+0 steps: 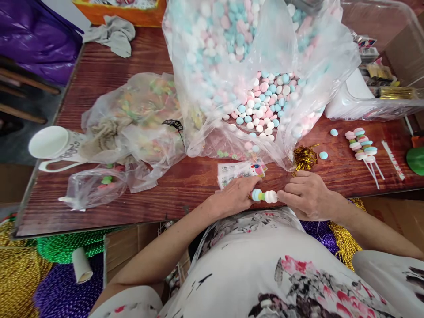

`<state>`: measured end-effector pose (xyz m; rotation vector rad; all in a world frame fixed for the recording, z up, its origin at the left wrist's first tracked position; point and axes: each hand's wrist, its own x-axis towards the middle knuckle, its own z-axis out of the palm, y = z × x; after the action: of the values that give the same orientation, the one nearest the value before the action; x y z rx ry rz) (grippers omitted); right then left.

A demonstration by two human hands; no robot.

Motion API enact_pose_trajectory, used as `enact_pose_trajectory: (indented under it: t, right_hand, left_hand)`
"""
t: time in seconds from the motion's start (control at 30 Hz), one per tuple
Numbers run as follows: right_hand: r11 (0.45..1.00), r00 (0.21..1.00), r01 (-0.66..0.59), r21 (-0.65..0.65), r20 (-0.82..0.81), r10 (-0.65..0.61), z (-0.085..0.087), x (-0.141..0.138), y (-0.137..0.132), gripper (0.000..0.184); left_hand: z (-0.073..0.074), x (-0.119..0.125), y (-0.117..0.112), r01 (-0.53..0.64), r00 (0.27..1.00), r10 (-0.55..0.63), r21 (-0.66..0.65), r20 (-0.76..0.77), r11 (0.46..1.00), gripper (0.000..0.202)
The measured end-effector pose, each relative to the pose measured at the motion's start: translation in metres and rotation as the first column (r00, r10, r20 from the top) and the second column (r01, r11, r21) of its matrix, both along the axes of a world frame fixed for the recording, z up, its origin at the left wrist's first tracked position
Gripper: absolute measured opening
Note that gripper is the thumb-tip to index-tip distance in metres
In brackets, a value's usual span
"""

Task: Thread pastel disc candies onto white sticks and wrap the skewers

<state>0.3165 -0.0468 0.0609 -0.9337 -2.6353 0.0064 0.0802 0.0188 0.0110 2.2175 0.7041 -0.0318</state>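
Observation:
Between my two hands, close to the table's front edge, is a candy skewer [264, 196] with pale blue, green and white round pieces in a row. My left hand [236, 195] is closed around its left end. The fingers of my right hand [306, 195] are closed at the white piece on its other end; how much of the stick they cover is hidden. Just beyond my right hand lies a bunch of gold twist ties [305, 157]. A printed sheet [240, 172] is partly under my left hand. Loose blue candies [323, 155] lie to the right.
A large clear bag [212, 66] spills pink, white and blue candies [265, 99]. Left of it sit another plastic bag [145, 110] and a white mug [54, 143]. Several candy skewers [361, 143] lie at right, near a clear plastic bin [374, 106] and a green object [416, 159].

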Motion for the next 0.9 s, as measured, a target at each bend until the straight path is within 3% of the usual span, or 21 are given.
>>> enact_pose_trajectory:
  t: [0.1, 0.2, 0.3, 0.43, 0.63, 0.73, 0.9]
  right_hand:
    - [0.998, 0.999, 0.024, 0.060, -0.049, -0.021, 0.000, 0.002, 0.000, 0.016]
    - [0.991, 0.998, 0.062, 0.122, -0.039, -0.058, -0.006, 0.004, -0.001, 0.015]
    - [0.988, 0.997, 0.067, 0.142, -0.037, -0.063, -0.014, 0.006, -0.004, 0.014]
    - [0.987, 0.997, 0.076, 0.143, -0.033, -0.072, -0.019, 0.005, -0.008, 0.014]
    - [0.979, 0.997, 0.072, 0.191, -0.011, -0.071, -0.026, -0.001, -0.009, 0.010]
    - [0.978, 0.996, 0.081, 0.194, 0.026, -0.088, -0.034, -0.002, -0.005, 0.006]
    - [0.991, 0.989, 0.112, 0.079, 0.084, -0.118, -0.041, -0.002, 0.000, 0.014]
  left_hand:
    - [-0.001, -0.003, -0.004, -0.035, 0.998, 0.043, 0.135, -0.055, 0.990, 0.054]
    - [0.003, -0.004, -0.004, -0.071, 0.982, 0.102, 0.190, -0.158, 0.979, 0.032]
    - [0.007, -0.003, -0.002, -0.101, 0.966, 0.129, 0.133, -0.226, 0.986, 0.020]
    - [0.007, -0.001, -0.003, -0.113, 0.975, 0.117, 0.030, -0.189, 0.993, 0.035]
    - [0.010, 0.004, -0.007, -0.122, 0.979, 0.110, -0.058, -0.172, 0.991, 0.038]
    - [0.012, 0.007, -0.009, -0.102, 0.981, 0.091, -0.057, -0.171, 0.993, 0.039]
    - [0.015, 0.008, -0.014, -0.091, 0.981, 0.097, 0.045, -0.168, 0.995, 0.039]
